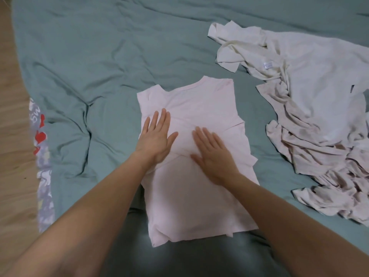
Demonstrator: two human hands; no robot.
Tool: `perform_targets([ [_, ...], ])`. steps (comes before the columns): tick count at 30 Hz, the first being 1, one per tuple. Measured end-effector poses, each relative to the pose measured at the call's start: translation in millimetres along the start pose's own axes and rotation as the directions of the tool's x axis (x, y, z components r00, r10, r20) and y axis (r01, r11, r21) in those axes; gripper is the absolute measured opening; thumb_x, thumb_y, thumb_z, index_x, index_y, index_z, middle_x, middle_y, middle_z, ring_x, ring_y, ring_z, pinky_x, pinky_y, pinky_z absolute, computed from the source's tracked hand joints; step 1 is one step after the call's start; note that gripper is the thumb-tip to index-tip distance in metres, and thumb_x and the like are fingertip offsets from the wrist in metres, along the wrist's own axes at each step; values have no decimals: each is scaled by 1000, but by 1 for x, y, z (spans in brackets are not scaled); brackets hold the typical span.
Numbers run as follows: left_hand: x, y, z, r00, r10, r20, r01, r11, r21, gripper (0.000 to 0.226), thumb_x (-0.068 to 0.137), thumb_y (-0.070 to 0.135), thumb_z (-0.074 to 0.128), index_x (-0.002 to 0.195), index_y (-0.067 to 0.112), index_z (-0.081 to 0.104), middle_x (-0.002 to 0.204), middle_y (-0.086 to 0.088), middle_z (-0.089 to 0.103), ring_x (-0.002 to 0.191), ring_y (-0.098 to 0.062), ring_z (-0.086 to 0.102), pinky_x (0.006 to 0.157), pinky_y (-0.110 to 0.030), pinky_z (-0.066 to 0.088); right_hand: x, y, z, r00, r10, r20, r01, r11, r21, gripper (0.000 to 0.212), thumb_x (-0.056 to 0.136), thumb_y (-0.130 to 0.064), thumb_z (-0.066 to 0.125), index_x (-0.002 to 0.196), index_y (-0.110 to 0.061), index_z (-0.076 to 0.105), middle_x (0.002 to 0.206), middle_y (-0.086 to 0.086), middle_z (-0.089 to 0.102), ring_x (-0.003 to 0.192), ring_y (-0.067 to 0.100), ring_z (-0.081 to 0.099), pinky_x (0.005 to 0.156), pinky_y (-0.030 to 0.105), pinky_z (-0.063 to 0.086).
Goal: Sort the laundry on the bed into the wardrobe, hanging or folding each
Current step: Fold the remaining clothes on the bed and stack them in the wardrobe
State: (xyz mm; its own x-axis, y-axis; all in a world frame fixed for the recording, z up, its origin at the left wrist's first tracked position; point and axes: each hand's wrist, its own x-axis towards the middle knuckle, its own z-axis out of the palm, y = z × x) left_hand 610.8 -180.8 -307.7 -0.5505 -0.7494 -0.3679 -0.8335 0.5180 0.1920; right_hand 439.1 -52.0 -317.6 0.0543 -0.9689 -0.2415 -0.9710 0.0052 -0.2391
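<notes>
while flat on bed [99,56], pink shirt [199,206] under both hands [157,136]

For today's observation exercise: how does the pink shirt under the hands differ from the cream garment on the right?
The pink shirt lies flat with its sides folded in; the cream garment lies crumpled and unfolded. Both hands, left hand and right hand, press flat on the pink shirt; nothing touches the cream garment. The shirt is pale pink, the garment off-white. Both rest on the green sheet.

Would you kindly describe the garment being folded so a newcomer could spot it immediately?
On the teal bedsheet, look near the middle, under the left hand and right hand. The pale pink T-shirt lies flat with sleeves folded in, unlike the crumpled cream pile to its right.
</notes>
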Motion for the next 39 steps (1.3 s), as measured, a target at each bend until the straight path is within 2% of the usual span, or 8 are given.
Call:
perform_targets([
  [5,12,-10,-11,991,-137,-3,137,991,-6,70,99,54,10,153,12,-8,160,0,-17,147,-18,-18,118,-42,-12,-36,41,-11,957,288,-19,-289,954,-80,76,94,-54,-1,152,-9,17,160,4,13,148,18,7,118,32,-8],
  [12,35,-29,-50,878,-411,-245,265,844,-466,52,94,26,53,137,1,38,141,-20,42,128,-36,41,101,-43,35,34,32,-71,794,518,-317,-381,832,404,33,93,-19,52,120,-2,52,118,15,52,106,34,51,88,37,34],
  [16,50,-35,-64,805,-591,-49,368,563,-740,28,87,19,66,109,2,60,104,-13,67,98,-29,61,82,-34,46,73,44,-90,720,615,-322,-450,766,458,30,88,-15,57,114,-1,50,115,18,53,108,36,49,89,39,34],
  [19,58,-29,-69,728,-657,195,378,148,-914,20,88,7,65,69,6,57,59,-4,59,52,-15,59,50,-25,50,96,59,-95,717,687,-121,-568,676,469,44,82,-20,65,118,0,48,120,19,51,115,36,45,96,41,35],
  [24,64,-25,-82,667,-568,483,137,-543,-828,30,95,-4,51,125,-10,48,125,-7,53,70,-16,52,65,-35,57,113,83,-105,630,755,184,-668,405,625,11,67,-11,62,70,-6,53,69,10,52,70,25,55,58,31,43],
  [30,63,-18,-78,661,-574,483,151,-530,-835,40,101,7,46,138,-5,41,122,-2,51,59,-14,39,68,-36,59,122,94,-121,654,552,517,-645,51,762,27,86,7,61,67,-7,48,62,7,42,44,13,41,31,15,36],
  [35,51,-15,-88,674,-603,427,31,-555,-832,32,99,13,52,128,-1,51,146,-6,43,83,-15,54,67,-35,60,119,97,-125,685,440,580,-470,-342,814,8,87,6,62,89,0,57,99,8,47,87,20,47,57,31,58],
  [39,20,-17,-97,702,-531,474,4,-663,-749,18,94,24,62,102,9,65,110,-1,65,87,-12,62,50,-24,57,93,93,-144,781,379,497,-349,-394,850,10,89,4,58,85,-5,60,88,3,61,81,12,61,66,32,60],
])
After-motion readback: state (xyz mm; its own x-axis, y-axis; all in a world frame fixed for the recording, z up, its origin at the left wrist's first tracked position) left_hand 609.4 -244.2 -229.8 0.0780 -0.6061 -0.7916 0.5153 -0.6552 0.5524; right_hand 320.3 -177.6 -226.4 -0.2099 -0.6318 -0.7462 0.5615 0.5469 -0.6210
